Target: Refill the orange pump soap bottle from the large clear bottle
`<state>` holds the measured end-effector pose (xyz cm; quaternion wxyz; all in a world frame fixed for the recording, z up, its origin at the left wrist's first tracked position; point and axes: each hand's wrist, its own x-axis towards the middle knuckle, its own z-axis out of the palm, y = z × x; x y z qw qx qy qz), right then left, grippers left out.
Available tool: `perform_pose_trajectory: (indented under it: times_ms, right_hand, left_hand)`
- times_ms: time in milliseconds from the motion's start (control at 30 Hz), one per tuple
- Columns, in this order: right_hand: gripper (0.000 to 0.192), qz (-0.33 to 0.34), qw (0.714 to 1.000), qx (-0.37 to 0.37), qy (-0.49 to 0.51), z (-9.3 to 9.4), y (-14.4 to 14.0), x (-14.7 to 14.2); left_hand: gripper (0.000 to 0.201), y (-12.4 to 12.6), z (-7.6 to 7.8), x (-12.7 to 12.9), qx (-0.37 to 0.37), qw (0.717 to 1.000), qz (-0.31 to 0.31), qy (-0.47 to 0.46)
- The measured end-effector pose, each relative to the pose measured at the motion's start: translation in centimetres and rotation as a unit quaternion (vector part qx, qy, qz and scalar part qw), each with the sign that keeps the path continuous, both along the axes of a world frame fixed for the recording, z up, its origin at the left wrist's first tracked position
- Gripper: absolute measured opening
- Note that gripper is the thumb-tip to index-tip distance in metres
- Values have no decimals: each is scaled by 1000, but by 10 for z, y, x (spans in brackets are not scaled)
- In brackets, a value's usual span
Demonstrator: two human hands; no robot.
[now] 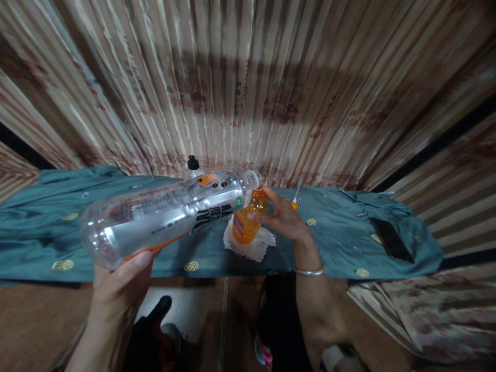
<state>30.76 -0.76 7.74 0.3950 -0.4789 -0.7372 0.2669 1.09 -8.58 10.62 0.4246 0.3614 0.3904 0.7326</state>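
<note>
Head view: a large clear plastic bottle (163,214) is gripped at its base by the left hand (120,281) and tipped almost level, its long axis running lower left to upper right, mouth meeting a small orange bottle (250,217) clasped by the right hand (284,217) above the teal-clothed table (349,243). Thin-walled, light and likely slippery, it is best held around the base.

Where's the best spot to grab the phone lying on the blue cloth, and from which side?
Probably take the phone by its two long edges, coming down from above. It lies flat and face up on the cloth, angled, with open cloth on both sides, so fingers can pinch across its narrow width; its thin profile leaves little to grip elsewhere.
</note>
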Motion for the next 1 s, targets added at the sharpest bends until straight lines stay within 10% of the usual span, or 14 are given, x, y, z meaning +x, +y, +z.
perform_pose_trajectory:
  times_ms: [1000]
  right_hand:
    - [70,-12,1000,10,-4,0,-1,-1]
  left_hand:
    - [89,-2,5,3,-4,1000,6,-1]
